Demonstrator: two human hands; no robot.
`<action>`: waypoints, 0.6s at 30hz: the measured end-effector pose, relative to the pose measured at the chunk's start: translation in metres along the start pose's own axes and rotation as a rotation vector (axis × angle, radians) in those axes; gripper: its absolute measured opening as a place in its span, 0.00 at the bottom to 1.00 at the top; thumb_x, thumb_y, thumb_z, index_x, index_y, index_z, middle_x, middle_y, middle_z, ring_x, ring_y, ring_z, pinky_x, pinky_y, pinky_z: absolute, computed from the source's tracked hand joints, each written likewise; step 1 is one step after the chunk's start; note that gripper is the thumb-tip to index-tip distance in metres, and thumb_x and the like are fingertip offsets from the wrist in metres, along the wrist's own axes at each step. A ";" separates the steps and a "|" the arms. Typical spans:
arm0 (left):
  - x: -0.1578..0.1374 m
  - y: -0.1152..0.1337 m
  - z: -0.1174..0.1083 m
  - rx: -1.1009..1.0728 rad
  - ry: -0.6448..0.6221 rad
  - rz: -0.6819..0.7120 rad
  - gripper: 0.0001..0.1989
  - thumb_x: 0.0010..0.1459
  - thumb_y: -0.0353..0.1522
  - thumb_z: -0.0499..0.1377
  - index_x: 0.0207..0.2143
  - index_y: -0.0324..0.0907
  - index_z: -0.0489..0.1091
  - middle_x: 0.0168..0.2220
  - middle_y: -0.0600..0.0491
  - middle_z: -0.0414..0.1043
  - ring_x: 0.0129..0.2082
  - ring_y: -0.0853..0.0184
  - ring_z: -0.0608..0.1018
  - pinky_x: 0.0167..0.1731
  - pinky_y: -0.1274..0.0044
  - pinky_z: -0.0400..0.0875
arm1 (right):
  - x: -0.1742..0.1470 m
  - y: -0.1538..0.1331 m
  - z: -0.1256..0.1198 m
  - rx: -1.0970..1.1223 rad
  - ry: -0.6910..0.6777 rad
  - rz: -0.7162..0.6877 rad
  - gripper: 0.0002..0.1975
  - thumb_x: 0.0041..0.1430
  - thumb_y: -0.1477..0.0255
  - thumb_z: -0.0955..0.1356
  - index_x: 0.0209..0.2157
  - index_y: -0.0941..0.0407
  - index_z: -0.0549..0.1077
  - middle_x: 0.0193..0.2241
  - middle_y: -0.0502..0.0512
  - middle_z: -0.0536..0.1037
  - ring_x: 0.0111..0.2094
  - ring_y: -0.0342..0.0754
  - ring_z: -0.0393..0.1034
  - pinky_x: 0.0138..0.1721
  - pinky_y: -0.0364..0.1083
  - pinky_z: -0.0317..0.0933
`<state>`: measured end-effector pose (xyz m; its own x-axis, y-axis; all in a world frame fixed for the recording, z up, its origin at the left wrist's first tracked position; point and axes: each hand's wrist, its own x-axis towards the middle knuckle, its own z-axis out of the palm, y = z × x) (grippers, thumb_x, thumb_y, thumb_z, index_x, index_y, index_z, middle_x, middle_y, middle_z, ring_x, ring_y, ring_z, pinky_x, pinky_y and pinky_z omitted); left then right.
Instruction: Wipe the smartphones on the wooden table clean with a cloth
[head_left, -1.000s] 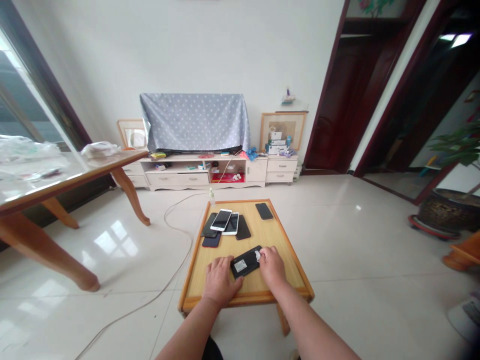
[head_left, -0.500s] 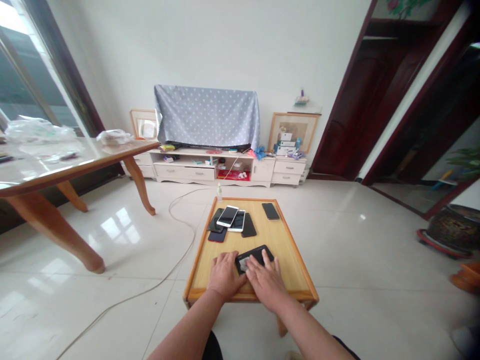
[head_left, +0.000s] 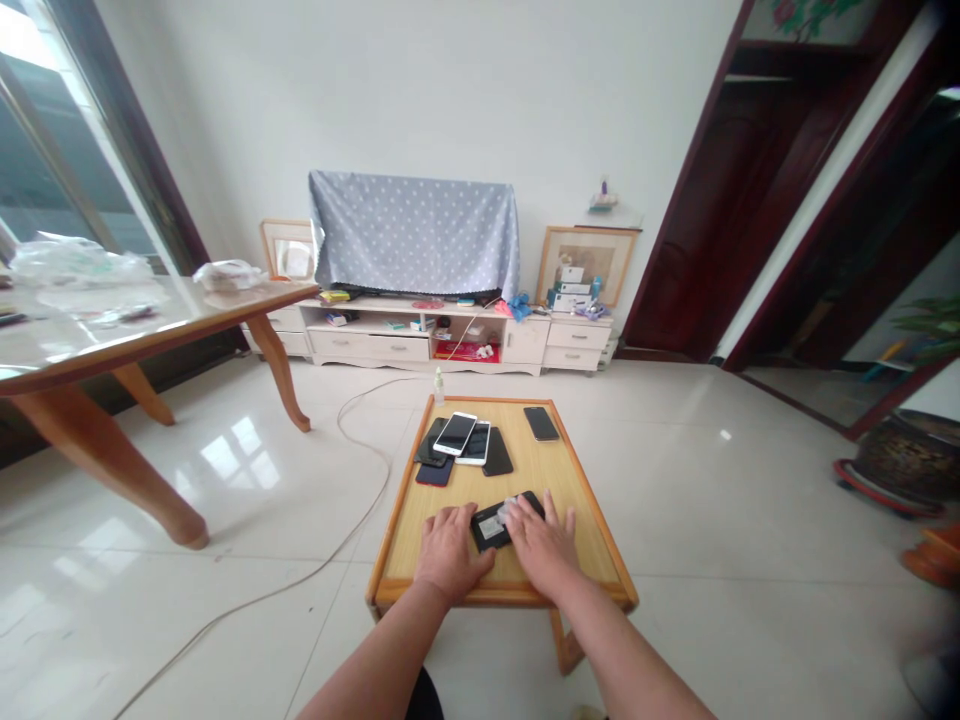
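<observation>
A black phone [head_left: 519, 518] with a pale label lies on the small wooden table [head_left: 559, 480]. My left hand [head_left: 448, 555] grips its left end, fingers at the far corner and thumb at the near edge. Under the fingertips of my right hand [head_left: 541, 545] is a pale, crumpled wipe [head_left: 509, 507], pressed on the phone's upper surface; that hand lies fairly flat with some fingers spread. Beyond them sit a white phone [head_left: 455, 433] overlapping another white phone [head_left: 475, 446], and several dark phones [head_left: 497, 452].
A single dark phone [head_left: 541, 423] lies at the table's far right. Near the far left corner stands a small clear bottle [head_left: 439, 387]. A larger wooden table [head_left: 247, 300] with plastic bags is to the left. A cable [head_left: 330, 555] runs across the tiled floor.
My right hand has slid to the right along the phone with the wipe, uncovering the pale label. My left hand has stayed on the phone's left end.
</observation>
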<state>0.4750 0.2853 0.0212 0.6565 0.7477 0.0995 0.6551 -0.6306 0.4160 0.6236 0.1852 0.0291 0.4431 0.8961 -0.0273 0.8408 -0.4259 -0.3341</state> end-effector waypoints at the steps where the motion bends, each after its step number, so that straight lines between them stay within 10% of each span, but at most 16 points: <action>1: 0.000 -0.001 0.001 0.002 0.005 0.008 0.32 0.50 0.42 0.62 0.57 0.47 0.63 0.56 0.47 0.70 0.58 0.56 0.66 0.57 0.67 0.53 | 0.003 0.002 0.000 -0.007 0.011 0.042 0.28 0.71 0.54 0.46 0.64 0.41 0.60 0.67 0.45 0.57 0.70 0.60 0.29 0.63 0.73 0.23; 8: 0.002 -0.004 0.007 0.000 0.025 0.012 0.26 0.54 0.40 0.58 0.56 0.48 0.63 0.55 0.48 0.71 0.56 0.57 0.68 0.55 0.68 0.55 | 0.000 -0.013 0.013 0.039 -0.051 -0.188 0.27 0.71 0.53 0.47 0.65 0.37 0.56 0.67 0.44 0.57 0.70 0.57 0.30 0.64 0.71 0.24; 14: 0.002 -0.003 0.006 0.018 0.037 0.033 0.32 0.49 0.43 0.63 0.56 0.47 0.63 0.54 0.48 0.71 0.56 0.56 0.68 0.56 0.68 0.55 | 0.015 -0.003 0.004 0.020 -0.013 0.053 0.28 0.71 0.54 0.46 0.65 0.40 0.58 0.68 0.46 0.55 0.70 0.60 0.30 0.62 0.74 0.24; 18: 0.002 -0.001 0.005 0.018 0.022 0.008 0.25 0.55 0.40 0.58 0.56 0.49 0.63 0.53 0.49 0.72 0.55 0.57 0.68 0.55 0.68 0.55 | 0.008 -0.015 0.014 0.061 -0.039 -0.172 0.27 0.71 0.53 0.46 0.64 0.36 0.58 0.67 0.43 0.55 0.70 0.58 0.31 0.63 0.72 0.22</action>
<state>0.4779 0.2866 0.0161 0.6535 0.7470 0.1223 0.6570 -0.6400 0.3985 0.6103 0.2001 0.0208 0.2809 0.9597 -0.0010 0.8822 -0.2586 -0.3936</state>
